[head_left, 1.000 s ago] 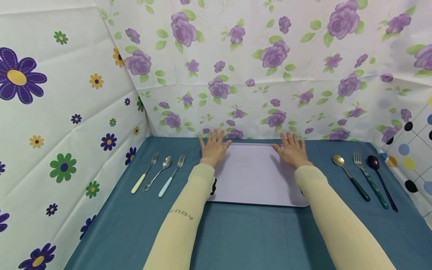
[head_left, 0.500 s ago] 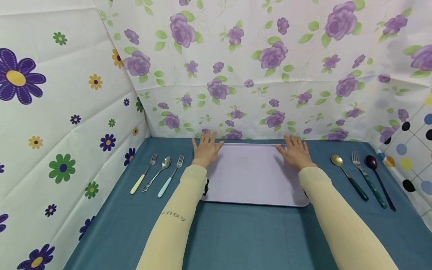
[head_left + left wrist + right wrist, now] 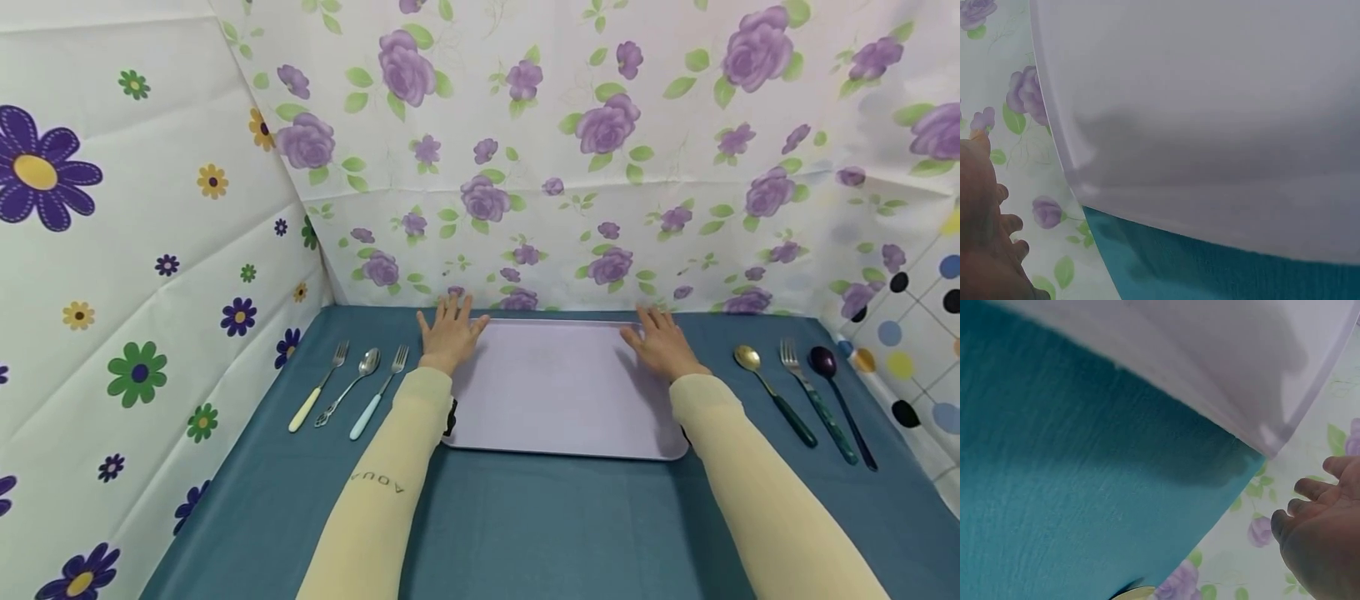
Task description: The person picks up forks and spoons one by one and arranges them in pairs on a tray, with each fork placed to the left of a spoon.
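A pale lilac rectangular tray lies flat on the blue-green cloth between my two hands. My left hand hovers over its far left corner, fingers straight and spread, holding nothing. Over the far right corner, my right hand is likewise spread with straight fingers and holds nothing. The left wrist view shows the tray surface with the hand's shadow on it and fingers at the left edge. In the right wrist view the tray corner appears close to the fingers.
Left of the tray lie a yellow-handled fork, a silver spoon and a light-blue-handled fork. On the right lie a gold spoon, a green-handled fork and a dark spoon. Floral sheets enclose the table.
My hands have moved apart, the left one leftward and the right one slightly rightward, both with fingers spread. The tray and cutlery have stayed in place.
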A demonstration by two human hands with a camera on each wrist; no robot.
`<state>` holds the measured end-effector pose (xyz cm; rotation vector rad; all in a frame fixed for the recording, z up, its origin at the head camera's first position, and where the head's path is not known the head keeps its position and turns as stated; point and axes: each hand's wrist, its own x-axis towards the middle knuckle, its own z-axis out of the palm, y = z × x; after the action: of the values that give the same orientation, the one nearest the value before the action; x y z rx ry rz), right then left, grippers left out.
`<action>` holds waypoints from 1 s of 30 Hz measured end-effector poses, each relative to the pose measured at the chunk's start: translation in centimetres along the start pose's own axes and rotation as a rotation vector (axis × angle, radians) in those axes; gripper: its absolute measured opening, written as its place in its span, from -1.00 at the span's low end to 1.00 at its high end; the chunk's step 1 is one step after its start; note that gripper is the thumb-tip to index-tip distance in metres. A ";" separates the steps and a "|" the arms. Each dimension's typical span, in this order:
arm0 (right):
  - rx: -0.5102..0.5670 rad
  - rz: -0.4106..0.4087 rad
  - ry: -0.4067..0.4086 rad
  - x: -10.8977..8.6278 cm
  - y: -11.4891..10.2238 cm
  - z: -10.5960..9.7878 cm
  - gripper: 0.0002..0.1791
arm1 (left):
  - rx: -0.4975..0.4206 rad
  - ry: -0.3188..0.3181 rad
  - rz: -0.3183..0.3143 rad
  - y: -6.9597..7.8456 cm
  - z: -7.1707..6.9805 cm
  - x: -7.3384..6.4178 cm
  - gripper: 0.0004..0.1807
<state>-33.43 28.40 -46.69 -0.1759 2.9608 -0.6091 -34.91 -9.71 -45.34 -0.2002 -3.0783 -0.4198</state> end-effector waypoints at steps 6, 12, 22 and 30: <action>-0.003 0.000 0.007 -0.1 0.2 0.2 -0.14 | -0.005 -0.009 0.000 -0.5 0.0 0.1 -0.21; 0.042 0.047 -0.029 -0.6 0.2 0.0 -0.11 | -0.021 -0.008 -0.014 -0.9 0.1 0.0 -0.21; 0.037 0.091 -0.019 -0.7 0.8 0.3 -0.06 | -0.034 0.010 -0.014 -1.5 0.6 0.2 -0.20; 0.062 0.118 -0.033 -0.9 1.0 0.2 -0.12 | -0.034 0.010 -0.026 -1.6 0.9 -0.1 -0.20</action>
<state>-32.64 29.39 -47.19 -0.0060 2.8904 -0.6748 -35.05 -10.98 -46.59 -0.1589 -3.0692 -0.4722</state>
